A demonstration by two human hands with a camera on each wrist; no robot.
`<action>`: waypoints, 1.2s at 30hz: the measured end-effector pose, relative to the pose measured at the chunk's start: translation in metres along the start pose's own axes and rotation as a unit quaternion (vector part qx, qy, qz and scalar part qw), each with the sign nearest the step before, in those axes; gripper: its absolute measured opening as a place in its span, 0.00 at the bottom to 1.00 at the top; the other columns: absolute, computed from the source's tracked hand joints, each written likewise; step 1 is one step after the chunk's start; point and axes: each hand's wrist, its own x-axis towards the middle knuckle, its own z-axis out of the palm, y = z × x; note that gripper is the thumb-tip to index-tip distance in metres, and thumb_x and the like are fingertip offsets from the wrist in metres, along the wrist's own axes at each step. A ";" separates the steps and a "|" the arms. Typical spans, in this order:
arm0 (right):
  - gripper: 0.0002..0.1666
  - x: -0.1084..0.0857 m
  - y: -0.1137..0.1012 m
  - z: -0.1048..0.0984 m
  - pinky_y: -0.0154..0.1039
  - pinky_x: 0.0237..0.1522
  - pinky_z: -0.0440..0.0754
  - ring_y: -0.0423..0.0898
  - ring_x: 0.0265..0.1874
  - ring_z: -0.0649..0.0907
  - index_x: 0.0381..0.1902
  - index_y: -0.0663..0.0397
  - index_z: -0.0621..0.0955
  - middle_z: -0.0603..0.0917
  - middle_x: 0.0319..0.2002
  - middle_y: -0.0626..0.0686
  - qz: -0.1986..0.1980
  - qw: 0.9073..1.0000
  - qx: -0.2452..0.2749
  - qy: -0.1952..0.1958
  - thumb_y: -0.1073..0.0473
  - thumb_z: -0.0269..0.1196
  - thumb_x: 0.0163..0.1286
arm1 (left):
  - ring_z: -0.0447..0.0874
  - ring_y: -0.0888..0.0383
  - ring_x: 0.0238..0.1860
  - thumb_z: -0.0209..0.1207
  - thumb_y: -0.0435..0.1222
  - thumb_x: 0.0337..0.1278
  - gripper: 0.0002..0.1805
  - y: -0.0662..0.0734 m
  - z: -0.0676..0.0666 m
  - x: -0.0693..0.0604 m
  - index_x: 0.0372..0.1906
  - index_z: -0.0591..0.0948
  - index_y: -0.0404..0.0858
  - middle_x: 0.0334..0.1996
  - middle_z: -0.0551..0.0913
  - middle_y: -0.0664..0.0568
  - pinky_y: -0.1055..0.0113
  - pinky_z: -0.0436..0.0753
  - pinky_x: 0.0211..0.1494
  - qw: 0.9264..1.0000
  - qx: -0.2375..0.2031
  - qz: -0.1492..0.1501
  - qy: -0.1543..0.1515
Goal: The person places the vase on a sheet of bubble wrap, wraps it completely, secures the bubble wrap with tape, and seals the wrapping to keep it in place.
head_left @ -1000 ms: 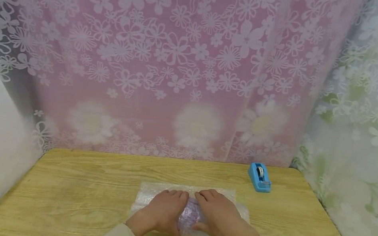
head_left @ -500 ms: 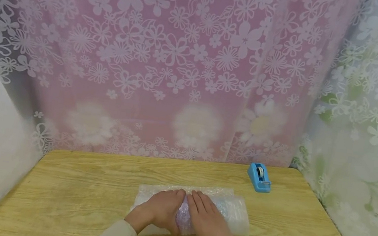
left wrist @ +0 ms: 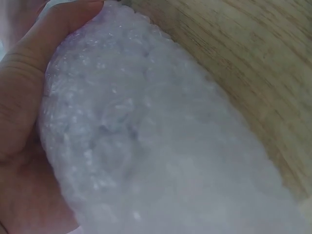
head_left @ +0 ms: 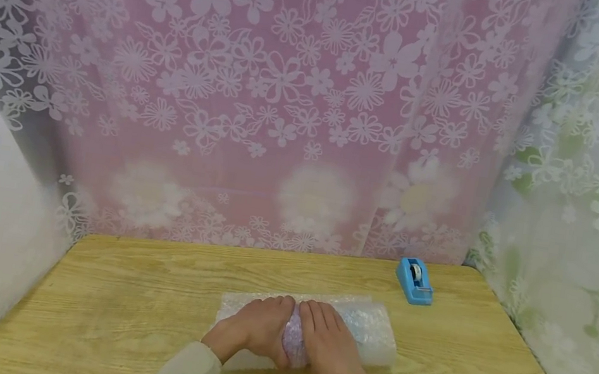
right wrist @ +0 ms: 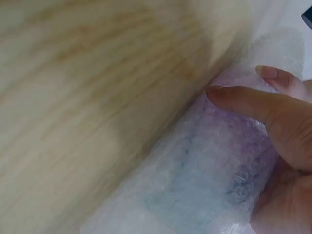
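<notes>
A roll of clear bubble wrap [head_left: 377,337] lies across the near middle of the table, wound around a purple and pale blue object whose kind cannot be made out. Both hands hold it side by side. My left hand [head_left: 258,329] grips the left part, its thumb [left wrist: 36,48] against one side in the left wrist view. Over the top of the roll, just right of a purple strip, lie the fingers of my right hand [head_left: 330,348]. Its thumb [right wrist: 243,101] presses the wrap's side in the right wrist view. A flatter edge of wrap shows behind and left of the hands.
A blue tape dispenser [head_left: 415,282] with a roll of tape stands at the back right of the wood-grain table [head_left: 133,304]. A pink flowered curtain [head_left: 264,112] hangs behind the table, with pale sheets at both sides.
The bubble wrap at the right has gone from lying flatter to a rounded roll around the object. My right hand has shifted over its top, closer to the left hand, which stays nearly in place.
</notes>
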 end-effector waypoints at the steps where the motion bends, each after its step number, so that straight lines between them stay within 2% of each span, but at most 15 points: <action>1: 0.37 0.001 0.001 0.000 0.46 0.59 0.70 0.54 0.54 0.74 0.58 0.66 0.70 0.75 0.52 0.60 0.000 1.000 0.001 -0.003 0.69 0.69 0.48 | 0.77 0.55 0.42 0.76 0.56 0.22 0.47 0.000 0.000 0.000 0.53 0.69 0.38 0.41 0.77 0.53 0.57 0.78 0.47 1.000 0.008 -0.004 0.004; 6: 0.40 0.005 0.006 -0.002 0.45 0.59 0.70 0.53 0.54 0.74 0.57 0.64 0.70 0.75 0.51 0.58 -0.007 1.000 0.008 -0.026 0.63 0.74 0.45 | 0.74 0.48 0.53 0.73 0.61 0.26 0.54 0.002 0.004 -0.003 0.60 0.65 0.35 0.52 0.75 0.46 0.51 0.74 0.55 0.998 0.054 -0.012 0.030; 9: 0.48 0.007 0.007 -0.002 0.46 0.58 0.70 0.54 0.53 0.74 0.57 0.64 0.70 0.74 0.51 0.58 -0.003 0.999 0.017 -0.039 0.55 0.78 0.39 | 0.74 0.48 0.54 0.71 0.63 0.27 0.53 0.004 0.006 -0.005 0.59 0.66 0.35 0.53 0.74 0.45 0.51 0.74 0.54 0.994 0.088 -0.005 0.059; 12: 0.53 0.008 0.008 -0.003 0.47 0.58 0.70 0.54 0.53 0.73 0.57 0.64 0.69 0.74 0.51 0.58 0.007 0.998 0.027 -0.052 0.49 0.80 0.35 | 0.75 0.50 0.51 0.70 0.64 0.28 0.51 0.008 0.009 -0.008 0.56 0.69 0.36 0.50 0.75 0.46 0.53 0.75 0.52 0.987 0.129 0.007 0.092; 15: 0.55 0.008 0.007 -0.003 0.47 0.58 0.70 0.54 0.52 0.74 0.57 0.64 0.69 0.74 0.50 0.57 0.010 0.998 0.038 -0.056 0.46 0.80 0.33 | 0.75 0.52 0.46 0.71 0.64 0.25 0.48 0.012 0.012 -0.012 0.51 0.71 0.36 0.43 0.74 0.49 0.56 0.76 0.49 0.975 0.180 0.012 0.129; 17: 0.55 0.008 0.006 -0.004 0.47 0.57 0.71 0.54 0.52 0.74 0.57 0.64 0.69 0.74 0.50 0.57 0.008 0.998 0.039 -0.056 0.47 0.80 0.33 | 0.75 0.54 0.43 0.72 0.64 0.23 0.47 0.015 0.015 -0.015 0.49 0.72 0.37 0.39 0.73 0.50 0.59 0.77 0.48 0.964 0.214 0.012 0.159; 21: 0.56 0.006 0.002 -0.005 0.47 0.57 0.71 0.54 0.53 0.74 0.57 0.64 0.70 0.74 0.51 0.58 0.010 0.998 0.027 -0.054 0.45 0.80 0.32 | 0.75 0.54 0.42 0.72 0.63 0.21 0.49 0.021 0.023 -0.022 0.51 0.73 0.35 0.39 0.75 0.49 0.60 0.77 0.46 0.942 0.258 0.007 0.213; 25: 0.57 0.004 -0.001 -0.008 0.46 0.56 0.71 0.53 0.52 0.75 0.56 0.64 0.71 0.75 0.50 0.58 0.012 0.998 0.017 -0.052 0.41 0.80 0.31 | 0.77 0.53 0.41 0.72 0.60 0.21 0.47 0.027 0.030 -0.027 0.50 0.73 0.35 0.39 0.77 0.48 0.59 0.77 0.46 0.929 0.275 -0.005 0.246; 27: 0.55 0.003 -0.003 -0.010 0.46 0.56 0.72 0.53 0.50 0.75 0.56 0.64 0.71 0.75 0.49 0.57 0.012 0.998 0.023 -0.051 0.44 0.79 0.31 | 0.77 0.54 0.40 0.72 0.59 0.20 0.45 0.029 0.032 -0.030 0.49 0.73 0.36 0.37 0.77 0.49 0.60 0.77 0.45 0.925 0.282 -0.010 0.255; 30: 0.51 0.002 -0.006 -0.013 0.46 0.54 0.72 0.52 0.49 0.75 0.54 0.63 0.71 0.75 0.46 0.56 0.014 0.998 0.031 -0.058 0.50 0.78 0.30 | 0.77 0.54 0.38 0.73 0.61 0.17 0.47 0.032 0.035 -0.033 0.48 0.73 0.36 0.36 0.77 0.50 0.60 0.76 0.43 0.923 0.282 -0.013 0.260; 33: 0.49 0.002 -0.007 -0.017 0.45 0.53 0.72 0.52 0.48 0.74 0.53 0.62 0.71 0.74 0.46 0.55 0.016 0.997 0.026 -0.075 0.49 0.77 0.32 | 0.77 0.54 0.39 0.73 0.60 0.17 0.47 0.034 0.035 -0.036 0.49 0.73 0.36 0.37 0.77 0.50 0.60 0.76 0.44 0.930 0.269 -0.020 0.248; 36: 0.51 0.002 -0.007 -0.021 0.45 0.53 0.73 0.51 0.48 0.74 0.53 0.62 0.71 0.74 0.46 0.55 0.009 0.995 0.025 -0.099 0.43 0.77 0.33 | 0.77 0.54 0.39 0.73 0.58 0.18 0.46 0.037 0.034 -0.039 0.49 0.73 0.36 0.37 0.77 0.50 0.59 0.76 0.44 0.944 0.244 -0.037 0.219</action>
